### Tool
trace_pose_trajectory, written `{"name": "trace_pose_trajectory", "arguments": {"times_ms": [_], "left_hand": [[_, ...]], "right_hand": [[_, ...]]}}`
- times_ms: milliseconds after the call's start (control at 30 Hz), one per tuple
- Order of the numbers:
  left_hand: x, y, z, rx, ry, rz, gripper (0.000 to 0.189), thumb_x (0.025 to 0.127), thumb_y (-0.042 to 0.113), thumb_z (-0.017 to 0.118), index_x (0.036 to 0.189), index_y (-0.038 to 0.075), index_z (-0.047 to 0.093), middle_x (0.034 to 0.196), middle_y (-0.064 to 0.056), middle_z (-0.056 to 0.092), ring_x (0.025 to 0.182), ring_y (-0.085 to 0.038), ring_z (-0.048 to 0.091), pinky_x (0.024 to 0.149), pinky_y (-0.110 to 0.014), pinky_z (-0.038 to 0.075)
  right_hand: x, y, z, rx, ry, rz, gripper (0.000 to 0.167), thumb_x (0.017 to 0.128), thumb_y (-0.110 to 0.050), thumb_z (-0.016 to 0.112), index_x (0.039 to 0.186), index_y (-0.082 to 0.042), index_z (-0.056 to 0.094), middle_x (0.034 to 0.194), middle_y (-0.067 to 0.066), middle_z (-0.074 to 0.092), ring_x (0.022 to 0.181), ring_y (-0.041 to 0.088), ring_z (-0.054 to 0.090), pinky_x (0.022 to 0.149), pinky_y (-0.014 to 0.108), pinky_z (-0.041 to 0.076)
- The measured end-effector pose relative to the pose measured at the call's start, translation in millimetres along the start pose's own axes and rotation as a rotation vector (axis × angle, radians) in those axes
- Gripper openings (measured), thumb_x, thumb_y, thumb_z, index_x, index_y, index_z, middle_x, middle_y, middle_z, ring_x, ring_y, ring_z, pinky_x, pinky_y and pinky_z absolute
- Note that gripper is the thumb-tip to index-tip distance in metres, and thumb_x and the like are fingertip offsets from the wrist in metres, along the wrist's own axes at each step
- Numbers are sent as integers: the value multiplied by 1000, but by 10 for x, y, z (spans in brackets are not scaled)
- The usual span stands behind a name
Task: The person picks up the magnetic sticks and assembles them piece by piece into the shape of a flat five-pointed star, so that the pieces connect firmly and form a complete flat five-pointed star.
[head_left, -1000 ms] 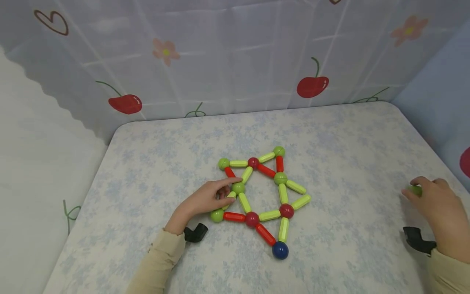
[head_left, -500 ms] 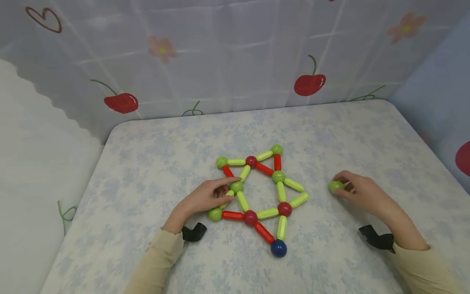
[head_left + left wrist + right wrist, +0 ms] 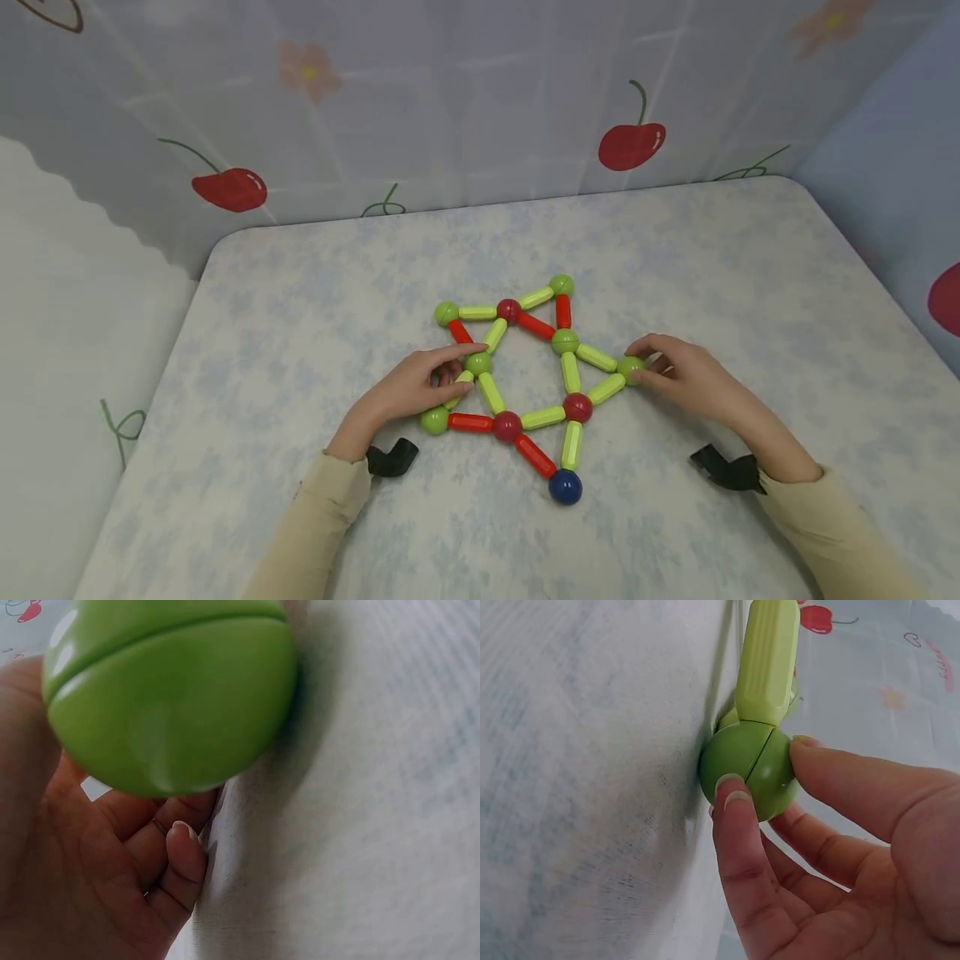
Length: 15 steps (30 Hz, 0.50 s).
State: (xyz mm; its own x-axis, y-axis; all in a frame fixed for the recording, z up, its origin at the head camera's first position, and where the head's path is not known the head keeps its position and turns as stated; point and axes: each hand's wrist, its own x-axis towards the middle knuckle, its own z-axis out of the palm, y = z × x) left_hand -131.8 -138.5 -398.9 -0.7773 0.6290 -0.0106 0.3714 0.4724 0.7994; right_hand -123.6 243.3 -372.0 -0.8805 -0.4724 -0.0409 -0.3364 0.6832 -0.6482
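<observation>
Balls and rods in green, red and blue make a flat star-shaped frame of magnetic rods and balls (image 3: 507,427) on the table. At its right tip, my right hand (image 3: 690,379) pinches a green ball (image 3: 631,370) between thumb and fingers. Two light-green rods meet that ball; in the right wrist view a rod (image 3: 769,660) touches it. On the frame's left side, my left hand (image 3: 412,385) holds another green ball (image 3: 477,364) between forefinger and thumb. A green corner ball (image 3: 172,697) fills much of the left wrist view, hiding the fingertips.
A blue ball (image 3: 566,487) forms the near corner of the frame. The table (image 3: 300,292) has a pale floral cover, and a curtain with printed cherries (image 3: 465,108) hangs behind its back edge. Black straps (image 3: 393,457) hang at both wrists.
My right hand has come left from the table's right side with the green ball, which now meets the two rod ends. My left hand stays on the frame. The head view has shifted slightly.
</observation>
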Motion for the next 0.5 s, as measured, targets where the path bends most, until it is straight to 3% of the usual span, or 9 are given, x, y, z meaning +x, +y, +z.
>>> {"name": "trace_pose_trajectory", "arguments": {"times_ms": [133,267,500], "left_hand": [[28,18,-60,10,6,5,50,90,19,66,137,19,49,86,3,53,69,-12,49,62,-27,43],[23,37,-47,2,16,6,50,90,20,66,137,20,49,86,2,54,69,-12,49,62,-28,44],[18,58,-13,0,-29,3,51,90,21,65,138,20,48,87,3,54,70,-11,50,63,-27,45]], "right_hand": [[64,-20,-63,28,-22,-47,30,91,-14,63,117,-1,59,109,12,58,82,20,57,65,33,48],[82,-32,-52,39,-20,-98,28,90,-11,64,116,-2,60,101,6,55,75,16,49,62,29,44],[18,-10,-11,62,-50,-88,25,92,-12,61,115,-2,61,98,2,53,73,14,44,62,28,42]]}}
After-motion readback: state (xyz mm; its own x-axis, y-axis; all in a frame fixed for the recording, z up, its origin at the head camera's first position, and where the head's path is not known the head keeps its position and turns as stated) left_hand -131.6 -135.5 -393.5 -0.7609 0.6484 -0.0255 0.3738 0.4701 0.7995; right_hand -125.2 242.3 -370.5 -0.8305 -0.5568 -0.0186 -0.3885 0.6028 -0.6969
